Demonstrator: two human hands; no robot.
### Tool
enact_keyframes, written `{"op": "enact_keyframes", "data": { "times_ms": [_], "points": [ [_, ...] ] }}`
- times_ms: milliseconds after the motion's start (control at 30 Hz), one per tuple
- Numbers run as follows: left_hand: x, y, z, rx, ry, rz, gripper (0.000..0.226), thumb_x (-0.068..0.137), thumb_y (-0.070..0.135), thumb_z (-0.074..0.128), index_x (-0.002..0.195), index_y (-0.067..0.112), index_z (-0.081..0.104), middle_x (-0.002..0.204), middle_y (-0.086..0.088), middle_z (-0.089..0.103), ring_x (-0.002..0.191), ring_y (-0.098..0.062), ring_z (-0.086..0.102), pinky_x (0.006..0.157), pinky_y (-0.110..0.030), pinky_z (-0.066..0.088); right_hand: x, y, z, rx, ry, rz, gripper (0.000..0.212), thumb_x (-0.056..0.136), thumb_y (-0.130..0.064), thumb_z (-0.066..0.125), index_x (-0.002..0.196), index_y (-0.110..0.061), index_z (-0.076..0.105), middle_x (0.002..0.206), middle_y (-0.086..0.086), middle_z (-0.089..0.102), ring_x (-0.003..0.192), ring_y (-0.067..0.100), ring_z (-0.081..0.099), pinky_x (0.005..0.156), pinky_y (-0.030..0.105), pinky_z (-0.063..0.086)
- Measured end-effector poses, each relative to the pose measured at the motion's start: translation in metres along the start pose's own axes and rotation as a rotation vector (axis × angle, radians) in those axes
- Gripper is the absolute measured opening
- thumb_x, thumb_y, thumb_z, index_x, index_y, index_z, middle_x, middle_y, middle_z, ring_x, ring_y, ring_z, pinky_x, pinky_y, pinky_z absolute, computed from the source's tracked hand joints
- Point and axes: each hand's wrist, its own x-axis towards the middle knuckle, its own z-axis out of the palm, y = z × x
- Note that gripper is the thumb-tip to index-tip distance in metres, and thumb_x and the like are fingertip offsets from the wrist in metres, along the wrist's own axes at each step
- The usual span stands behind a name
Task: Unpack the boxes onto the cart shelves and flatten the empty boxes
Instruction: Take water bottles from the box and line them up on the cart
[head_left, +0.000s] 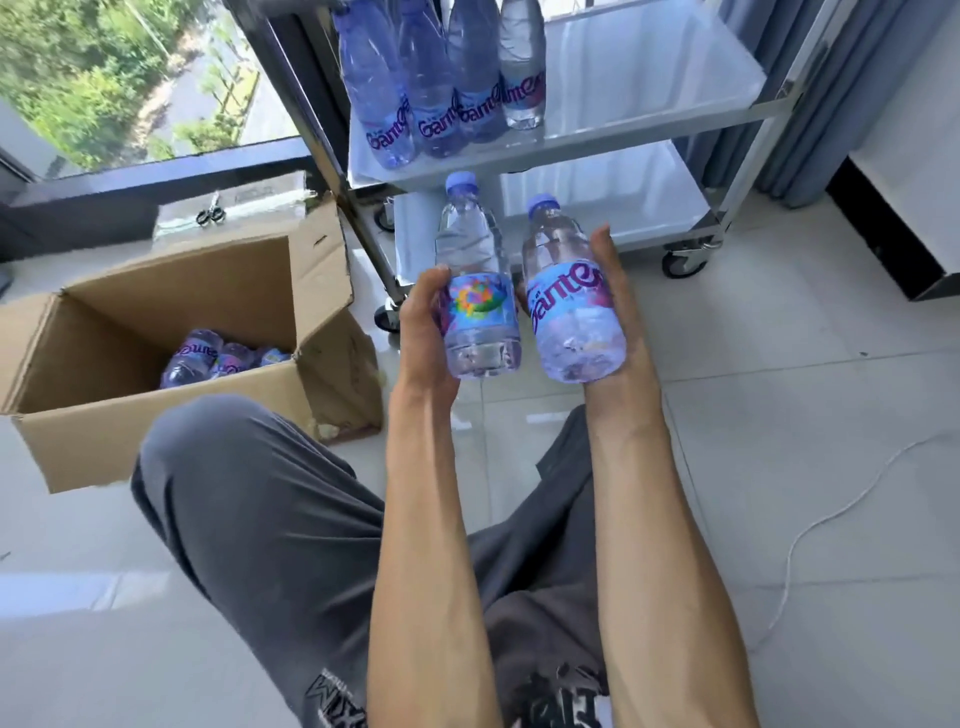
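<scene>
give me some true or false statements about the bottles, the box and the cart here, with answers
1. Each hand holds one water bottle. True: the left hand grips the left bottle, the right hand grips the right bottle.
2. The cardboard box is empty. False: wrapped bottles still lie inside.
3. Four bottles stand on a cart shelf. True: the standing bottles are at its left end.
4. The box is flattened. False: it stands open with flaps up.
5. The held bottles have red caps. False: the caps are blue.
</scene>
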Motion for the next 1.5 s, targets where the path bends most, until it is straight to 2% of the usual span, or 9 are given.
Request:
{"op": "enact_keyframes", "data": {
  "times_ms": [267,467,567,733,933,1067,1233,1333,1500],
  "points": [
    [-0.007,-0.013,0.000,-0.157,-0.125,-0.131,0.062,0.091,0.052,0.047,0.129,0.003,0.053,0.128,-0.024,0.055,0.120,-0.039,0.052,0.112,-0.054,0.035,0.013,0.006,-0.002,0.243,-0.188,0.213,0.057,0.096,-0.041,0.058,0.143,-0.010,0.047,0.135,0.012,0.054,0.123,0.028,0.054,0.107,0.044,0.045],
    [0.001,-0.016,-0.014,-0.246,-0.031,-0.182,0.061,0.096,0.057,0.043,0.124,0.005,0.054,0.107,-0.016,0.059,0.098,-0.029,0.060,0.103,-0.043,0.041,0.037,0.000,-0.001,0.263,-0.272,0.352,0.051,0.068,-0.035,0.081,0.103,-0.005,0.059,0.083,0.014,0.066,0.070,0.027,0.068,0.066,0.037,0.058],
    [0.001,-0.018,-0.012,-0.269,-0.084,-0.191,0.067,0.088,0.054,0.052,0.135,0.006,0.046,0.124,-0.018,0.051,0.116,-0.032,0.049,0.118,-0.050,0.025,0.048,0.003,-0.003,0.242,-0.244,0.264,0.035,0.079,-0.036,0.074,0.099,-0.009,0.063,0.086,0.010,0.063,0.074,0.023,0.064,0.071,0.036,0.055],
    [0.007,-0.018,-0.016,-0.232,-0.012,-0.172,0.067,0.093,0.042,0.055,0.144,-0.001,0.044,0.130,-0.024,0.054,0.107,-0.036,0.059,0.106,-0.052,0.040,0.054,0.006,-0.005,0.263,-0.310,0.234,0.051,0.090,-0.048,0.061,0.125,-0.011,0.051,0.109,0.011,0.056,0.098,0.026,0.056,0.094,0.044,0.045],
    [0.004,-0.017,-0.017,-0.287,-0.113,-0.187,0.063,0.071,0.037,0.081,0.119,0.004,0.059,0.105,-0.015,0.056,0.096,-0.025,0.053,0.108,-0.040,0.033,0.054,0.002,-0.019,0.121,-0.202,0.162,0.057,0.070,-0.031,0.083,0.114,-0.004,0.057,0.092,0.013,0.061,0.076,0.024,0.063,0.070,0.036,0.055],
    [0.006,-0.017,-0.014,-0.283,-0.078,-0.168,0.043,0.084,0.032,0.061,0.112,0.000,0.060,0.100,-0.017,0.060,0.092,-0.029,0.059,0.105,-0.044,0.038,0.051,0.004,-0.012,0.196,-0.255,0.197,0.026,0.087,-0.031,0.064,0.102,-0.010,0.063,0.089,0.008,0.061,0.075,0.021,0.061,0.070,0.035,0.054],
    [0.002,-0.015,-0.011,-0.253,-0.047,-0.199,0.044,0.088,0.035,0.052,0.107,-0.002,0.065,0.102,-0.018,0.057,0.092,-0.030,0.058,0.107,-0.044,0.035,0.053,0.006,-0.009,0.177,-0.325,0.203,0.048,0.089,-0.033,0.066,0.130,-0.012,0.054,0.120,0.015,0.048,0.107,0.033,0.049,0.107,0.055,0.035],
    [-0.003,-0.017,-0.012,-0.210,-0.122,-0.213,0.051,0.093,0.038,0.050,0.128,0.001,0.053,0.118,-0.022,0.056,0.105,-0.033,0.058,0.108,-0.050,0.039,0.049,0.006,-0.010,0.178,-0.353,0.228,0.061,0.095,-0.030,0.058,0.148,-0.009,0.036,0.128,0.020,0.050,0.110,0.037,0.056,0.101,0.053,0.044],
    [-0.003,-0.012,-0.013,-0.165,-0.080,-0.173,0.033,0.092,0.027,0.055,0.116,0.004,0.061,0.104,-0.020,0.068,0.091,-0.032,0.068,0.088,-0.047,0.056,0.048,0.008,-0.013,0.086,-0.208,0.134,0.057,0.090,-0.021,0.065,0.138,0.003,0.048,0.131,0.035,0.049,0.112,0.046,0.052,0.102,0.066,0.039]
  ]
}}
